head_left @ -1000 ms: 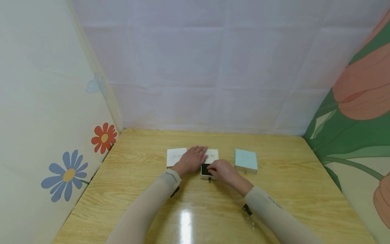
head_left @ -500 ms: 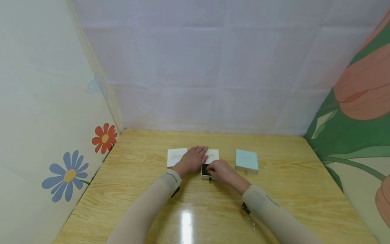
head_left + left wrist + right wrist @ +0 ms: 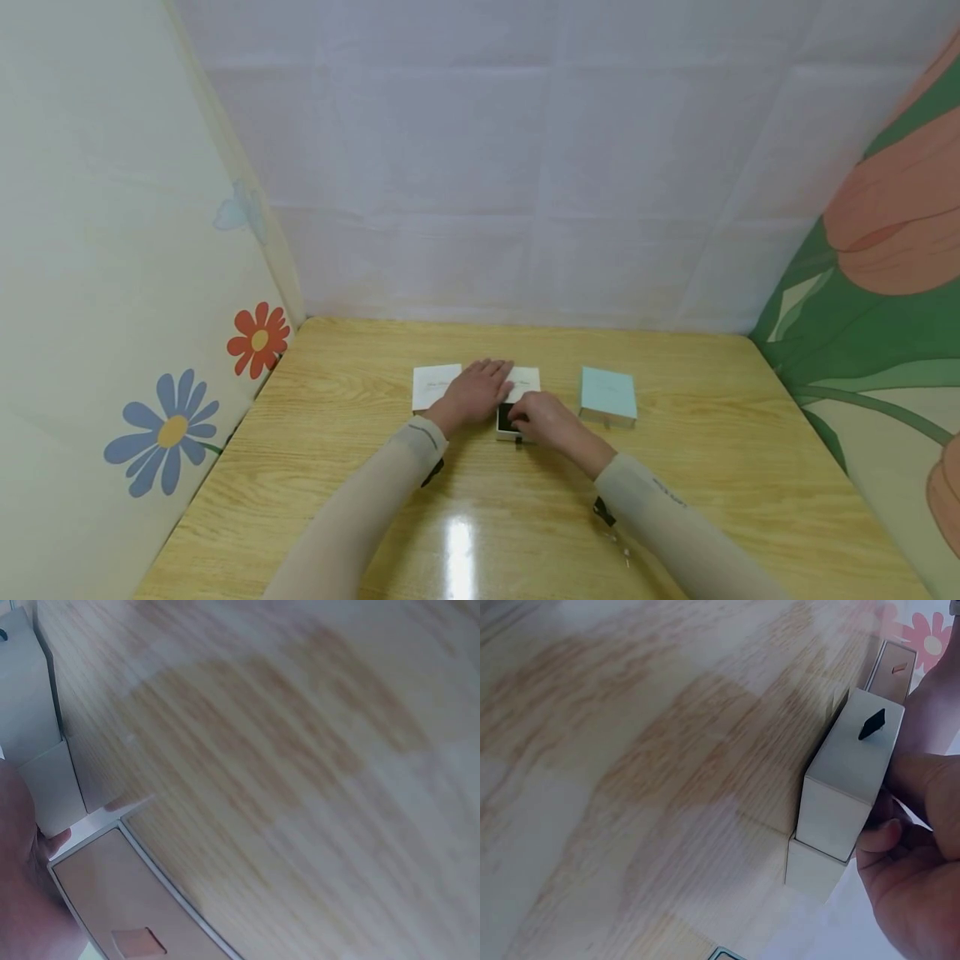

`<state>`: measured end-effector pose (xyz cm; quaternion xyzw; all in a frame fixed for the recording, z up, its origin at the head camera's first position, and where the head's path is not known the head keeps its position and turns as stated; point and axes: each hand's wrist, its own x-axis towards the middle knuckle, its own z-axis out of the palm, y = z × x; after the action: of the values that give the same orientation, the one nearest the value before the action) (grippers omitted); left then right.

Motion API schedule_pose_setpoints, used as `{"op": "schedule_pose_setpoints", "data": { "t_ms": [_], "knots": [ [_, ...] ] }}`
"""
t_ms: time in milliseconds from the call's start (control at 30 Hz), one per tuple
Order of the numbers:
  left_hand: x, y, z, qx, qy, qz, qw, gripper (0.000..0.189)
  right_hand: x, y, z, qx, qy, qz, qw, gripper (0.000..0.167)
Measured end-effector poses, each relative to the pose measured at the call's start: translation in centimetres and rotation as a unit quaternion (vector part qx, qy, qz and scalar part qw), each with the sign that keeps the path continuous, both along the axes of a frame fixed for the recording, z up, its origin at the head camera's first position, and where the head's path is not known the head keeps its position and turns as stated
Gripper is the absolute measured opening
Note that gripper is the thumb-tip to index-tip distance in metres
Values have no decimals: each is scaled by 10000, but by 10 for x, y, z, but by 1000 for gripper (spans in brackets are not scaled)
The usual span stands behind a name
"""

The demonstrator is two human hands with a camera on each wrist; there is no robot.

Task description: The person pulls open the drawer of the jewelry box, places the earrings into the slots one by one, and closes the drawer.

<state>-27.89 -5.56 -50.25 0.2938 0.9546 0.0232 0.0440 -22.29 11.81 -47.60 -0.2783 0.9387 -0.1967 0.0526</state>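
Observation:
In the head view a cream drawer box (image 3: 528,380) sits mid-table, its drawer (image 3: 507,432) pulled out toward me and showing a black inside. My left hand (image 3: 477,395) lies with straight fingers over this box's top, its wrist end over the white box (image 3: 433,385) beside it. Above the drawer, my right hand (image 3: 549,419) has bent fingers reaching down into it. The right wrist view shows the drawer's front with a black pull tab (image 3: 872,725); behind the drawer wall the right fingertips are hidden, so anything between them cannot be seen.
A light blue drawer box (image 3: 607,393) stands to the right, with a small pull tab at its front. All the boxes rest on a wood-grain table (image 3: 360,358). A pale cloth backdrop (image 3: 450,167) rises behind it, and flower-printed panels flank both sides.
Both hands stay nearly where they were, the left over the box top and the right at the drawer. The right forearm has shifted slightly left. The boxes keep their arrangement.

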Motion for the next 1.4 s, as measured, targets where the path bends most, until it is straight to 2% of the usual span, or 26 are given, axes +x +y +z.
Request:
{"op": "schedule_pose_setpoints", "data": {
  "t_ms": [367, 1133, 1400],
  "knots": [
    [-2, 1, -3, -23, 68, -2, 10000, 59, -1, 4, -2, 39, 333, 84, 9994, 7],
    [-1, 1, -1, -55, 106, -44, 9999, 58, 0, 6, 0, -90, 143, -75, 9998, 7],
    [-1, 1, -1, -53, 57, -13, 10000, 59, -3, 8, -3, -144, 246, 123, 9995, 9]
  ]
}}
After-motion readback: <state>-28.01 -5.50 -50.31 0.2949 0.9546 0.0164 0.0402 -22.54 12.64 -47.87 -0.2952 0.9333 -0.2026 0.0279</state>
